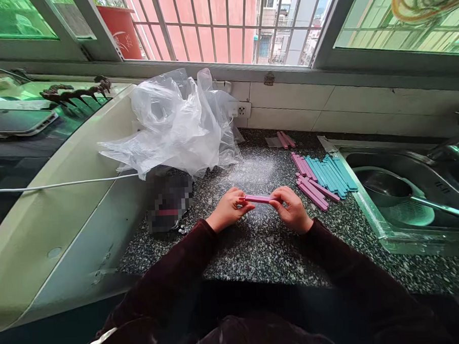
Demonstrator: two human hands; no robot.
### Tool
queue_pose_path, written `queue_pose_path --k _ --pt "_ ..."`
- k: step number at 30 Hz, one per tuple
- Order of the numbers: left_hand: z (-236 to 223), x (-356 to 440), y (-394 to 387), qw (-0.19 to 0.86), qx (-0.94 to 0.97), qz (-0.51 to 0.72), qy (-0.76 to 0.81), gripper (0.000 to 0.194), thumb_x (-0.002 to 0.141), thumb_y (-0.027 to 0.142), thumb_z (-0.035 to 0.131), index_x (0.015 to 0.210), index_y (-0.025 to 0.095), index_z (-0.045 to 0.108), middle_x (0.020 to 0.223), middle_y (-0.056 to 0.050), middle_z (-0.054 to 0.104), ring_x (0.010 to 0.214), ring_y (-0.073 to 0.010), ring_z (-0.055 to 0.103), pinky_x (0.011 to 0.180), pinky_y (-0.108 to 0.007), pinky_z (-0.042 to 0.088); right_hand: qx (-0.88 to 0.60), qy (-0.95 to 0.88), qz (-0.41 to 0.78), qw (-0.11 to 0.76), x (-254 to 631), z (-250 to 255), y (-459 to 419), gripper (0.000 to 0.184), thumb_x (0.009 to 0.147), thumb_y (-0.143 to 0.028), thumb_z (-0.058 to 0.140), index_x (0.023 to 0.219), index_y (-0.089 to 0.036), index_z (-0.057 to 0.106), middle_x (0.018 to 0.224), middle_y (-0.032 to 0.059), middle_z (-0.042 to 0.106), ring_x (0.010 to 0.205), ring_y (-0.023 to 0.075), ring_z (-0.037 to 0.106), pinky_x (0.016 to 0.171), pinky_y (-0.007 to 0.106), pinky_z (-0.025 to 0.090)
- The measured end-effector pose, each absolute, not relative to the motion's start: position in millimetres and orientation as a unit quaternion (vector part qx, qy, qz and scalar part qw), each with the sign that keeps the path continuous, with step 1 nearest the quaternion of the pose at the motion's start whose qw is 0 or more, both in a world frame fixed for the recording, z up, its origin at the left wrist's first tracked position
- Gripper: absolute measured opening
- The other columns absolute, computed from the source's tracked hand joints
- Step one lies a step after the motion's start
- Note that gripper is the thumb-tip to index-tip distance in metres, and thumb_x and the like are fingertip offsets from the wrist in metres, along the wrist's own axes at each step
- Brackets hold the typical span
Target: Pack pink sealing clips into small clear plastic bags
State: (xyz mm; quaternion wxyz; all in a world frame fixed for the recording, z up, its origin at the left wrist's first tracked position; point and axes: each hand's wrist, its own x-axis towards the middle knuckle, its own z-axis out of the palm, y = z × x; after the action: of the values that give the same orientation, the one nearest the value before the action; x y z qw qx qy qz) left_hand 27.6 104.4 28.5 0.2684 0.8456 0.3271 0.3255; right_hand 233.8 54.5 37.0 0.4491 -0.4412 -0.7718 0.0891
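Above the speckled dark countertop (248, 257), a narrow pink plastic strip (258, 198) is held level between my two hands. My left hand (230, 208) pinches one end with thumb and fingers, while my right hand (292, 209) grips the other end. To the right of my right hand lie loose pink strips (313, 194) of the same kind. Beside them sits a row of several teal strips (328, 175), laid close together. Farther back, a few pink strips (285, 139) rest by a small clear wrapper (273, 142). My fingers hide both ends of the held strip.
A heap of clear plastic bags (185, 123) fills the back left, near a wall socket (243, 110). Below it lies a dark, blurred-out object (170, 202). A metal sink (384, 236) holding a pan (382, 185) is on the right. A white cable (62, 184) crosses the left.
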Motion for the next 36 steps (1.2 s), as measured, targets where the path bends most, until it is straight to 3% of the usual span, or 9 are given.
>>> queue_pose_path --k 5,11,15,18,22,25,27,30,36 --pt "31 24 105 0.155 0.839 0.385 0.352 0.035 0.067 0.047 0.07 0.085 0.017 0.067 0.073 -0.004 0.059 0.077 -0.0183 0.048 0.072 -0.031 0.041 -0.437 -0.796 0.063 0.414 235 36 57 0.009 0.085 -0.023 0.053 0.078 -0.019 0.055 0.073 0.0039 0.058 0.07 0.0155 0.048 0.063 0.029 0.041" --pt "35 26 101 0.115 0.864 0.389 0.3 0.025 0.078 0.039 0.061 0.068 0.017 0.065 0.067 -0.003 0.059 0.073 -0.0163 0.047 0.068 -0.028 0.041 -0.447 -0.779 0.106 0.426 234 34 56 0.01 0.082 -0.029 0.057 0.081 -0.019 0.057 0.075 0.003 0.058 0.07 0.0151 0.051 0.066 0.029 0.043" --pt "35 26 101 0.123 0.853 0.412 0.295 0.024 0.078 0.039 0.061 0.067 0.017 0.064 0.066 -0.003 0.059 0.072 -0.0155 0.046 0.067 -0.027 0.041 -0.485 -0.745 0.175 0.423 234 31 57 0.024 0.074 -0.036 0.065 0.089 -0.019 0.057 0.083 0.0035 0.06 0.077 0.0163 0.055 0.07 0.03 0.045" --pt "34 26 101 0.135 0.85 0.418 0.292 0.025 0.077 0.039 0.062 0.066 0.017 0.063 0.065 -0.002 0.059 0.072 -0.0153 0.046 0.067 -0.027 0.041 -0.506 -0.73 0.225 0.399 234 28 59 0.018 0.075 -0.035 0.062 0.079 -0.018 0.058 0.073 0.0006 0.058 0.07 0.0139 0.054 0.067 0.027 0.043" --pt "32 27 102 0.163 0.846 0.408 0.304 0.025 0.078 0.04 0.061 0.066 0.018 0.062 0.067 -0.002 0.059 0.073 -0.0154 0.047 0.069 -0.028 0.041 -0.517 -0.715 0.248 0.401 234 22 61 0.023 0.077 -0.038 0.058 0.068 -0.018 0.054 0.064 -0.0013 0.052 0.06 0.0111 0.049 0.059 0.024 0.041" --pt "30 27 103 0.186 0.84 0.398 0.319 0.023 0.077 0.038 0.062 0.067 0.017 0.062 0.067 -0.002 0.058 0.074 -0.0159 0.047 0.069 -0.028 0.041 -0.515 -0.722 0.208 0.413 234 20 62 0.021 0.077 -0.037 0.059 0.07 -0.018 0.055 0.067 0.0001 0.055 0.064 0.0124 0.052 0.062 0.025 0.043" --pt "29 27 105 0.207 0.832 0.39 0.336 0.021 0.076 0.036 0.064 0.066 0.017 0.061 0.067 -0.002 0.057 0.075 -0.0161 0.048 0.069 -0.028 0.041 -0.511 -0.724 0.155 0.437 235 19 63 0.02 0.076 -0.036 0.061 0.086 -0.019 0.057 0.078 0.0025 0.06 0.071 0.0146 0.055 0.067 0.028 0.046" --pt "27 27 108 0.245 0.812 0.388 0.36 0.021 0.074 0.033 0.066 0.063 0.017 0.06 0.066 -0.002 0.057 0.074 -0.0157 0.048 0.07 -0.027 0.041 -0.493 -0.737 0.058 0.458 237 20 64 0.032 0.077 -0.032 0.061 0.106 -0.02 0.054 0.093 0.0063 0.061 0.081 0.0176 0.057 0.072 0.032 0.048" --pt "21 34 125 0.374 0.707 0.414 0.435 0.02 0.069 0.031 0.068 0.061 0.016 0.057 0.06 0.002 0.052 0.061 -0.0121 0.047 0.06 -0.024 0.037 -0.454 -0.797 -0.113 0.382 244 17 74 0.012 0.085 -0.023 0.052 0.09 -0.018 0.061 0.08 0.0051 0.066 0.077 0.017 0.056 0.071 0.029 0.043"
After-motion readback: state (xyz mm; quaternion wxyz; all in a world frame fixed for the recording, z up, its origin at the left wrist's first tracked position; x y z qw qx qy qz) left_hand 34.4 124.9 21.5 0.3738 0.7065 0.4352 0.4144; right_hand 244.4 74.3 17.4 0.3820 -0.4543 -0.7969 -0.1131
